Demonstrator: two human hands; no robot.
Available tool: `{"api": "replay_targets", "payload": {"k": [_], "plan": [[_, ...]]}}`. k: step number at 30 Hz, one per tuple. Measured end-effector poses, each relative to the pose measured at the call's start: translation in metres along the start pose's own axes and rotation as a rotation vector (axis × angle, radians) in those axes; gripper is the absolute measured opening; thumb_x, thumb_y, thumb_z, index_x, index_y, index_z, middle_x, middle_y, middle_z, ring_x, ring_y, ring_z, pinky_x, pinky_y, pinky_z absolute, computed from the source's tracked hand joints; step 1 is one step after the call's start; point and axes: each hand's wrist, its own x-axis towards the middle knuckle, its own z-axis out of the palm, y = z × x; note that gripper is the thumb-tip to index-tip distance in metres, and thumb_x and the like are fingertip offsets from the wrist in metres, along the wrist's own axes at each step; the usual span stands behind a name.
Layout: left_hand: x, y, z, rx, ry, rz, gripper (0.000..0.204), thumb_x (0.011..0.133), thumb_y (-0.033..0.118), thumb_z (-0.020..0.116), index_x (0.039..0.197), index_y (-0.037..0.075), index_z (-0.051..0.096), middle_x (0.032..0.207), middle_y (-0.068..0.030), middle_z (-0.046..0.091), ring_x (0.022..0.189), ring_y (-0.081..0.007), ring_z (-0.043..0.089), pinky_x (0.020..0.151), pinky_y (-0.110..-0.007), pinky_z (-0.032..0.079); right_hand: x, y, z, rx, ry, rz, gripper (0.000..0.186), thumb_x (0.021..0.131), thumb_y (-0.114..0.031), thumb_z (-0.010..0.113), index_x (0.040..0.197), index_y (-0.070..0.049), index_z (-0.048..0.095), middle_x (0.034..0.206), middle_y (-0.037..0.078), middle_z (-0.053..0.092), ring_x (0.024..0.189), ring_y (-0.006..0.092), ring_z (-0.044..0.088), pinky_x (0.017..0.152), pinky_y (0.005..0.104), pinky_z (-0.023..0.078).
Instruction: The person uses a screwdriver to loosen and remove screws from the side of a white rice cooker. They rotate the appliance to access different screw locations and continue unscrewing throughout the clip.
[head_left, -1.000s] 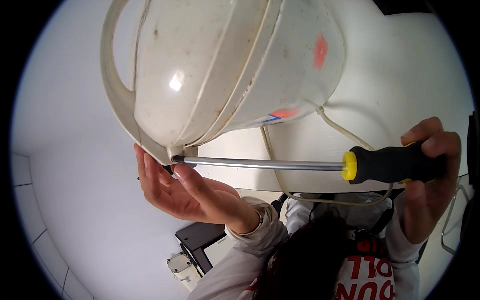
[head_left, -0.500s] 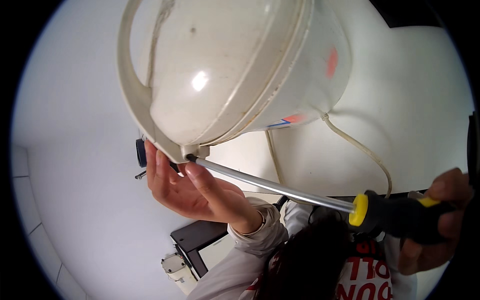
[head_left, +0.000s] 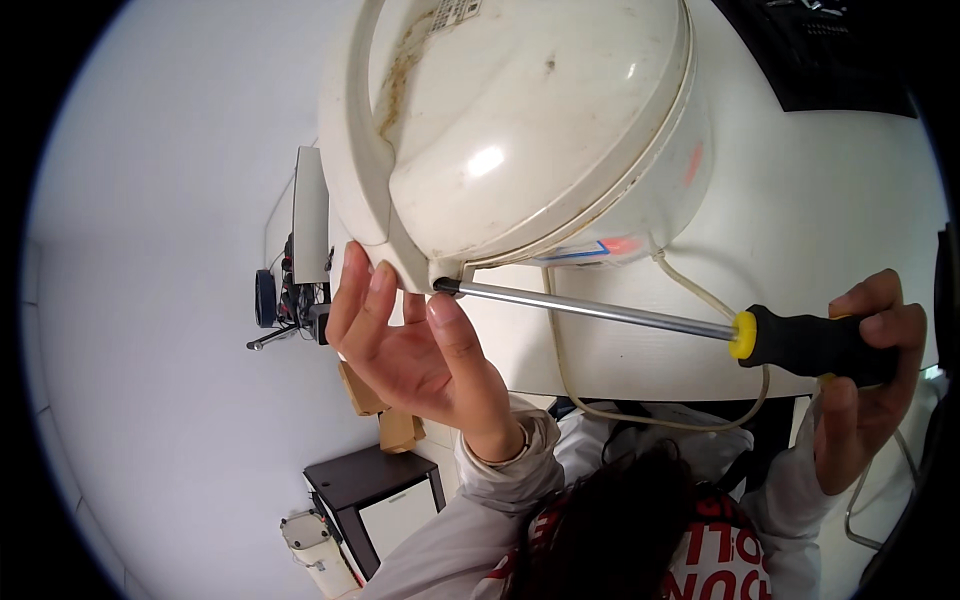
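1. While the right hand (head_left: 868,415) has its grip clamped on the screwdriver (head_left: 665,321), push straight along its length.
2. The left hand (head_left: 420,370) touches the handle (head_left: 346,130); whether it clamps, I cannot tell.
3. Steady the cooker (head_left: 540,130) on the tabletop (head_left: 810,250).

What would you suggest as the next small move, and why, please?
Probably a slight twist of the screwdriver with the right hand, the left hand bracing: the tool's dark tip is at the lower end of the handle on the off-white appliance, and the right fingers hold its grip. Whether the tip is seated isn't visible.
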Motion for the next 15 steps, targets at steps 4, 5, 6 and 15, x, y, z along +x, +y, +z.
{"api": "replay_targets", "payload": {"k": [4,5,6,15], "plan": [[0.006,-0.003,-0.003,-0.006,-0.004,-0.014,0.034,0.082,0.009,0.056,0.113,0.000,0.045,0.126,-0.0179,0.036,0.113,-0.0264,0.046,0.085,-0.035,0.049,0.000,-0.008,0.007,0.034,0.001,0.107,0.037,0.071,-0.021,0.064,0.099,-0.008,0.043,0.093,0.013,0.046,0.076,0.0127,0.047,0.066,0.0218,0.042],[0.006,-0.002,-0.003,-0.005,-0.001,-0.017,0.034,0.082,0.009,0.056,0.113,0.000,0.045,0.125,-0.0178,0.036,0.113,-0.0265,0.046,0.085,-0.035,0.049,0.000,-0.008,0.008,0.061,-0.002,0.145,0.037,0.071,-0.020,0.064,0.099,-0.007,0.043,0.093,0.013,0.046,0.077,0.0131,0.048,0.068,0.0223,0.042],[0.006,-0.002,-0.003,-0.005,0.002,-0.020,0.034,0.082,0.009,0.056,0.113,0.000,0.045,0.125,-0.0176,0.037,0.113,-0.0265,0.046,0.085,-0.035,0.049,0.000,-0.009,0.009,0.087,-0.004,0.181,0.037,0.071,-0.020,0.063,0.099,-0.007,0.042,0.093,0.013,0.046,0.078,0.0134,0.048,0.069,0.0227,0.043],[0.003,-0.003,-0.001,-0.027,0.001,-0.012,0.033,0.082,0.008,0.055,0.112,0.000,0.045,0.125,-0.0174,0.036,0.114,-0.0268,0.045,0.085,-0.036,0.050,-0.015,0.005,0.024,0.271,0.026,0.391,0.033,0.075,-0.019,0.062,0.099,-0.007,0.041,0.095,0.011,0.047,0.083,0.0138,0.049,0.074,0.0246,0.043]]}}
